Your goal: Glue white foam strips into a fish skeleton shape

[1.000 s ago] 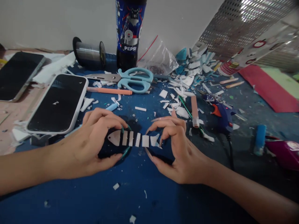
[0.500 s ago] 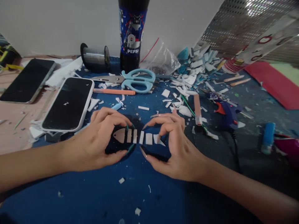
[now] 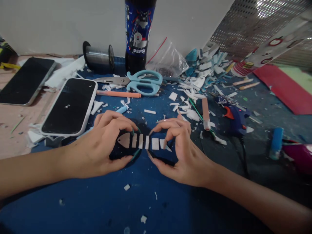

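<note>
A row of small white pieces lies on the blue mat in a fish-like line. At its left end is a rounded head piece (image 3: pixel 123 140) with a small hole. Narrow strips follow, then a wider piece (image 3: pixel 155 143) and a notched tail piece (image 3: pixel 162 144). My left hand (image 3: pixel 107 144) curves over the left half, its long green nails closed at the top and bottom of a narrow strip (image 3: pixel 140 141). My right hand (image 3: pixel 179 146) pinches the neighbouring slanted strip (image 3: pixel 147 142) between its nails. One right finger bends down by the tail piece.
Behind the hands lie blue-handled scissors (image 3: pixel 144 83), an orange pen (image 3: pixel 119 94) and two phones, one in a white case (image 3: pixel 69 107). A Pepsi bottle (image 3: pixel 139 35), a wire spool (image 3: pixel 98 58) and scrap pieces (image 3: pixel 207 66) stand farther back. A glue gun (image 3: pixel 236 119) is at right.
The view has shifted slightly. My right thumb tip has come a little closer to the lower end of its strip. Both hands otherwise keep nearly the same pose around the row.
</note>
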`<state>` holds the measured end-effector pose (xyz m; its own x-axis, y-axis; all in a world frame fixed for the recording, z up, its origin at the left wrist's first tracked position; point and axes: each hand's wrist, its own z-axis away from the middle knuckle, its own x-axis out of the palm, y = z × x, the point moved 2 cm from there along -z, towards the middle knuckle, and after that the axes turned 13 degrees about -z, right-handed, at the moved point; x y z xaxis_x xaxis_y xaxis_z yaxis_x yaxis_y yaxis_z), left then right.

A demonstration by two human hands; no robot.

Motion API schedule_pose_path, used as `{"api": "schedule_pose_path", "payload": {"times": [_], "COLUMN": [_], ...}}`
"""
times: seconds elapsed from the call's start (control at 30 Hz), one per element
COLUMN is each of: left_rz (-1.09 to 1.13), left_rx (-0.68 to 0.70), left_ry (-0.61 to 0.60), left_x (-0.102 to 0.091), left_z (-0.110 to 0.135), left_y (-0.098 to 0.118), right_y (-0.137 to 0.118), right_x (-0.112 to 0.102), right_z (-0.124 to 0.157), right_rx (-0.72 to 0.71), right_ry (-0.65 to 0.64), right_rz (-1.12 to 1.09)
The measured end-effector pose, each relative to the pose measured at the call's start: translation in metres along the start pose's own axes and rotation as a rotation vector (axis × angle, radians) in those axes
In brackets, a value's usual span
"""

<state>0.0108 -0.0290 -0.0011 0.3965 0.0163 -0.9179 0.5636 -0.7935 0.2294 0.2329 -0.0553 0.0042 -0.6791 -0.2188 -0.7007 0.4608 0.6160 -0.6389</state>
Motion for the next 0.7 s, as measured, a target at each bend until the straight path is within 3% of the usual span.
{"api": "schedule_pose_path", "payload": {"times": [0.7], "left_rz": [-0.052], "left_rx": [0.030], "left_ry": [-0.058], "left_x": [0.0001], "left_z": [-0.0015], "left_y": [0.0000], "right_y": [0.0041], "right_x": [0.0010], "right_z": [0.0025], "right_rx": [0.025], "right_ry": [-0.007], "right_rz": [-0.024]}}
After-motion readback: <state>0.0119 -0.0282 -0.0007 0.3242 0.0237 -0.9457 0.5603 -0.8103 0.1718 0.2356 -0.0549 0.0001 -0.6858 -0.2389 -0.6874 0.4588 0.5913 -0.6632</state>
